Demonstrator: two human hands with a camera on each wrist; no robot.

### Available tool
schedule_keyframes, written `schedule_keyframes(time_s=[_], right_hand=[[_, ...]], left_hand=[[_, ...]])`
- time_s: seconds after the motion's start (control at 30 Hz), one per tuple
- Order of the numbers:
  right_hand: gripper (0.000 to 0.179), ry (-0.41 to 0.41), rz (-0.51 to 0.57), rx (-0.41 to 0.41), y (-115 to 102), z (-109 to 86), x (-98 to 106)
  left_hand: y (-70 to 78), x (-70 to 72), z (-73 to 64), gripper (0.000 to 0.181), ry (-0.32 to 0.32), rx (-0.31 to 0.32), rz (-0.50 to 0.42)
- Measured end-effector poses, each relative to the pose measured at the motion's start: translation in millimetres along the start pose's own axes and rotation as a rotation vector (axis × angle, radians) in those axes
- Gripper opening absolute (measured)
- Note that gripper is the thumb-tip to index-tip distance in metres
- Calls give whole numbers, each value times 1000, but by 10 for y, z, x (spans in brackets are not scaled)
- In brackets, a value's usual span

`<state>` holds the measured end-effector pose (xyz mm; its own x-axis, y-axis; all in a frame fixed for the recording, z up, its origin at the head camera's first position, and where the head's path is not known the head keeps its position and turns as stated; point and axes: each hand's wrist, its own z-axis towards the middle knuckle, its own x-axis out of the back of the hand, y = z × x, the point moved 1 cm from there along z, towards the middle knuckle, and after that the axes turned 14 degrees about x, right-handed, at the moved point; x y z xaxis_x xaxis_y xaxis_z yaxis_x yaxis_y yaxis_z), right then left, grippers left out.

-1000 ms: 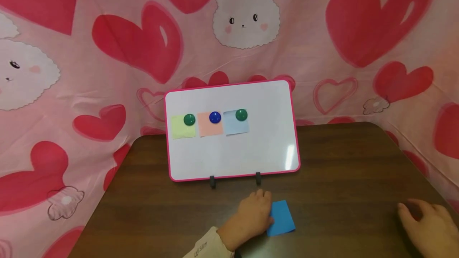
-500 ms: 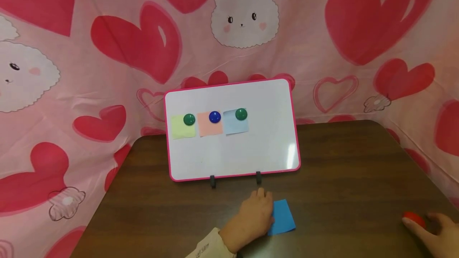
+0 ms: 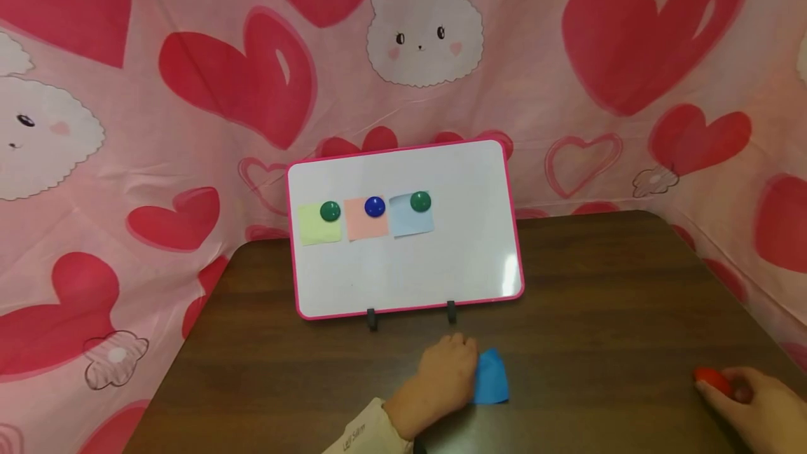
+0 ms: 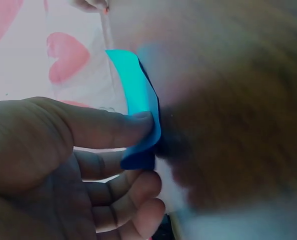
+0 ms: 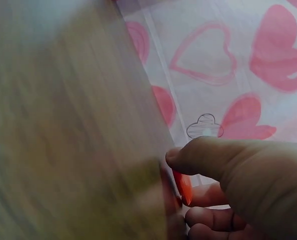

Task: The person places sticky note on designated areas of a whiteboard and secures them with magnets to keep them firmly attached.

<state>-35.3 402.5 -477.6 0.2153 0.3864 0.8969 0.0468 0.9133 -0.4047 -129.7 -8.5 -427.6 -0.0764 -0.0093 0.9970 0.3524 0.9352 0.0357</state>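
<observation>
My left hand (image 3: 444,377) pinches a blue sticky note (image 3: 490,378) just above the table, in front of the whiteboard. In the left wrist view the thumb presses the bent note (image 4: 133,82) against the fingers. Far to the right, my right hand (image 3: 766,405) holds a round red magnet (image 3: 712,380) between thumb and fingers; the right wrist view shows the magnet (image 5: 183,186) edge-on. On the whiteboard (image 3: 473,244) hang a yellow note (image 3: 319,233), a peach note (image 3: 368,228) and a pale blue note (image 3: 410,225), each under a magnet.
The pink-framed board leans on a stand with two dark feet (image 3: 372,319) on the brown wooden table (image 3: 599,314). A pink cloth (image 3: 529,104) with hearts and rabbits hangs behind and beside the table.
My right hand has turned and come up with the red magnet, which was hidden a second ago. The blue note, flat earlier, now bends up in my left hand.
</observation>
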Motion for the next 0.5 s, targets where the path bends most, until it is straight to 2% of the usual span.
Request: schedule_keyframes(time_s=[0.13, 0.27, 0.37, 0.43, 0.5], right_hand=[[55, -33, -15, -2, 9, 8, -13], [55, -66, -21, -13, 13, 20, -11], [56, -96, -21, -22, 3, 27, 10], [57, -117, -21, -20, -3, 30, 23], [57, -125, -21, -11, -7, 29, 31]], left_hand=[[-18, -3, 6, 11, 22, -57, -23], [-19, -3, 12, 16, -23, -65, -67], [11, -18, -12, 38, -85, -34, -54], [43, -34, -45, 54, -99, -9, -27], [80, -39, -85, 62, -90, 11, 12]])
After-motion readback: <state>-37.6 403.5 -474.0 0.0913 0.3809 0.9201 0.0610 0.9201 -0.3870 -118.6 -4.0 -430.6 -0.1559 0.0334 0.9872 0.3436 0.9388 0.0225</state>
